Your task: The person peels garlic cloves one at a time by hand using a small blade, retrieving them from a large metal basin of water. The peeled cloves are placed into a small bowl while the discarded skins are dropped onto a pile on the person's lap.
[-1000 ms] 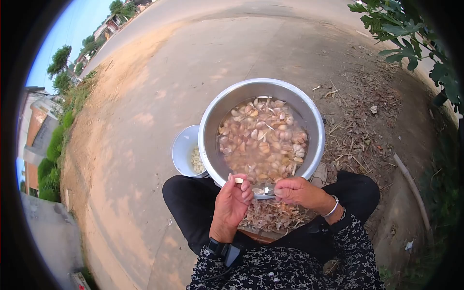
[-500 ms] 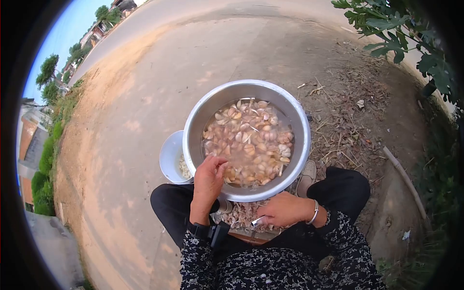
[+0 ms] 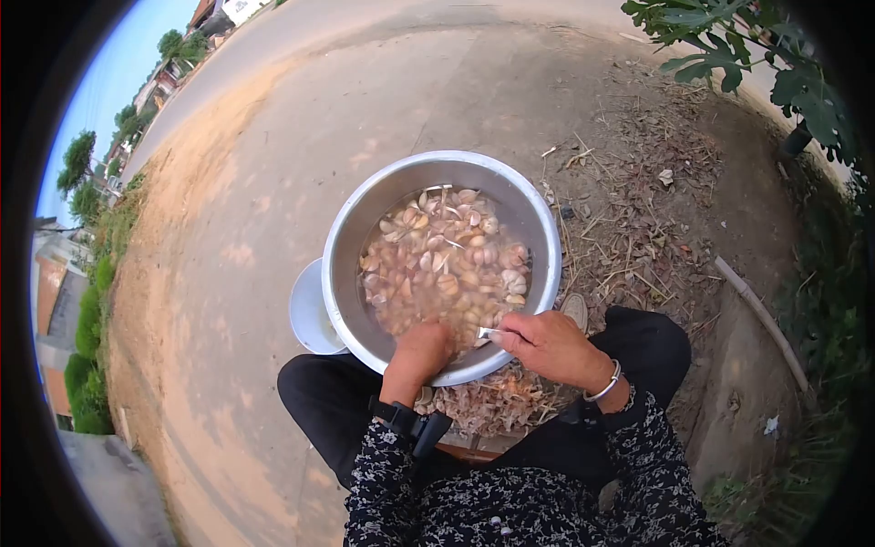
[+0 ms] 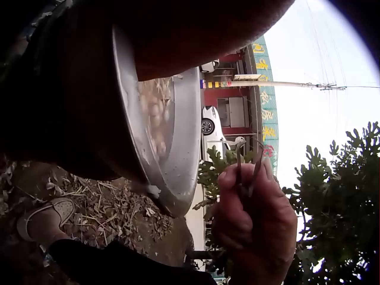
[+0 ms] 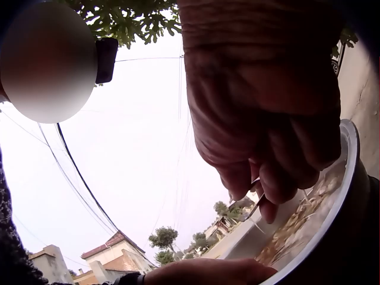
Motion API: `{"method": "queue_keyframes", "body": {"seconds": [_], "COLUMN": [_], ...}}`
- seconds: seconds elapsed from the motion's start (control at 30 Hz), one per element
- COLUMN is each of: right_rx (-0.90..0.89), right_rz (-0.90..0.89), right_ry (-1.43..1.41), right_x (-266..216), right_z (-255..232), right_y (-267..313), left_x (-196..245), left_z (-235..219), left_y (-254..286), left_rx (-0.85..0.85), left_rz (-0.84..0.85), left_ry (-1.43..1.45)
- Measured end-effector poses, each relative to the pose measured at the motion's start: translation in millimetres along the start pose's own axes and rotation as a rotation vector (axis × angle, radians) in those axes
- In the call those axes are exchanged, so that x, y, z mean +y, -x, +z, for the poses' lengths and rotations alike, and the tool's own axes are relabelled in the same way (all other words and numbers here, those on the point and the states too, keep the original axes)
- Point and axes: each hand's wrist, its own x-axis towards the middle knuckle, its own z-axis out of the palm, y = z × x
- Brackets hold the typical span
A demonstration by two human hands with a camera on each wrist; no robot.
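Observation:
A wide metal basin (image 3: pixel 342 319) holds garlic cloves (image 3: pixel 447 260) in cloudy water, many with their skins on. My left hand (image 3: pixel 421 354) reaches over the near rim into it; its fingertips are hidden among the cloves, so I cannot tell whether they grip one. My right hand (image 3: pixel 556 348) is at the near right rim and pinches small metal tweezers (image 3: pixel 488 333) between thumb and fingers. In the left wrist view the two prongs of the tweezers (image 4: pixel 239 160) point up, apart from each other. The right wrist view shows the right hand (image 5: pixel 267 113) over the basin.
A white bowl (image 3: pixel 305 305) stands against the basin's left side. Garlic skins (image 3: pixel 501 401) are heaped below the near rim, between the person's legs. Dry leaves and stalks (image 3: pixel 638 201) litter the ground on the right, near a stick (image 3: pixel 764 319).
My left hand, which held a pale clove one second ago, went to the basin's left side and now dips into the basin. My right hand dropped below the rim, then rose with the tweezers.

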Motion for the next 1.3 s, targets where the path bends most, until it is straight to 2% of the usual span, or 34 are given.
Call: {"method": "queue_keyframes", "body": {"seconds": [0.13,0.23,0.3,0.43,0.5,0.53,0.6,0.63,0.7,0.8,0.97,1.0,1.03,1.3], "right_rx": [0.043,0.086,0.078,0.097,0.057,0.015,-0.001,-0.015,-0.018,-0.029,-0.026,0.019,0.064,0.075], "right_rz": [-0.011,-0.018,-0.02,-0.038,-0.007,0.018,0.026,0.032,0.031,0.043,0.034,0.011,-0.013,-0.102], "right_ry": [-0.001,-0.001,-0.004,0.041,0.037,0.036,0.046,0.056,0.063,0.061,0.031,0.031,0.03,0.15], "right_x": [0.0,2.4,2.4,3.8,-0.1,-2.5,-6.0,-7.4,-9.1,-13.3,-17.6,-15.3,-14.0,-14.2], "right_z": [-0.6,3.3,6.0,10.5,8.6,7.8,9.7,11.2,14.6,15.7,22.4,27.8,31.3,37.8], "right_y": [-2.1,-1.8,-2.6,-4.9,-5.6,-6.2,-6.1,-6.3,-7.2,-10.0,-12.1,-12.5,-12.9,-12.5], "left_x": [-3.2,-12.5,-17.5,-15.6,-13.5,-12.0,-9.6,-11.8,-14.5,-8.4,-3.6,-2.7,-0.4,8.6], "left_z": [-11.3,-10.7,-7.1,-10.9,-17.2,-21.8,-30.6,-29.8,-28.5,-31.6,-23.7,-22.1,-21.1,-19.8], "left_y": [2.1,9.3,9.4,11.6,15.8,19.2,24.3,24.5,24.7,27.2,35.3,37.3,39.7,50.8], "left_rx": [-0.043,-0.021,-0.125,-0.057,-0.07,-0.072,-0.003,-0.002,-0.058,-0.076,0.012,0.028,0.028,0.067], "left_rz": [-0.033,0.024,0.052,0.072,-0.219,-0.221,-0.179,-0.18,-0.069,-0.064,-0.013,0.0,-0.001,-0.047], "left_ry": [-0.034,0.124,0.195,0.305,0.851,0.852,1.179,1.18,1.575,1.712,1.681,1.664,1.666,1.537]}}
